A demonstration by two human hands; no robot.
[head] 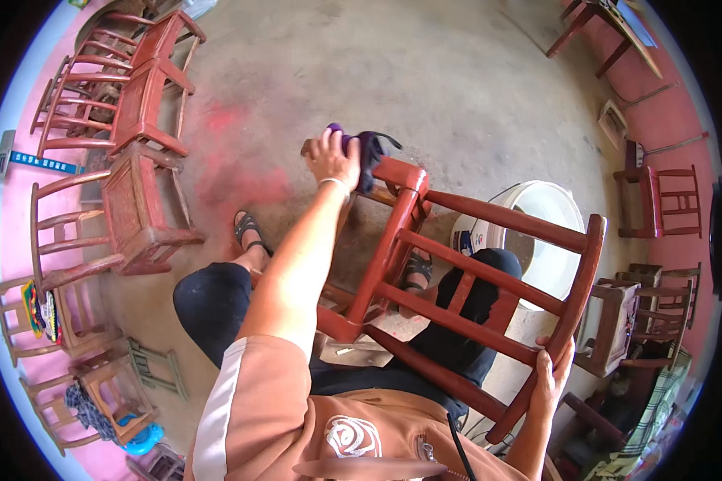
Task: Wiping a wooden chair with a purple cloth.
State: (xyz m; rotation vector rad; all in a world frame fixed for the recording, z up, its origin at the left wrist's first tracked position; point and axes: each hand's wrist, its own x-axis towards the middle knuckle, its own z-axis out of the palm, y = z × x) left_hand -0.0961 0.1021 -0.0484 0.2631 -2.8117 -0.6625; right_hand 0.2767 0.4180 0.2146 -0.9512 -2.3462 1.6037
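Note:
A red-painted wooden chair (469, 264) lies tilted across my lap, its slatted backrest towards the right and its seat end towards the left. My right hand (552, 376) grips the end rail of the backrest at the lower right. Stretched forward, my left hand (335, 157) holds a dark purple cloth (370, 157) against the far part of the chair. Fingers and cloth hide the wood beneath them. A bracelet circles the left wrist.
A white plastic bucket (544, 240) stands right of my knees. Reddish wooden chairs (138, 111) line the left wall; more chairs (614, 318) stand at right. A small green folding stool (156, 367) is at lower left. Red powdery stains (240, 174) mark the concrete floor.

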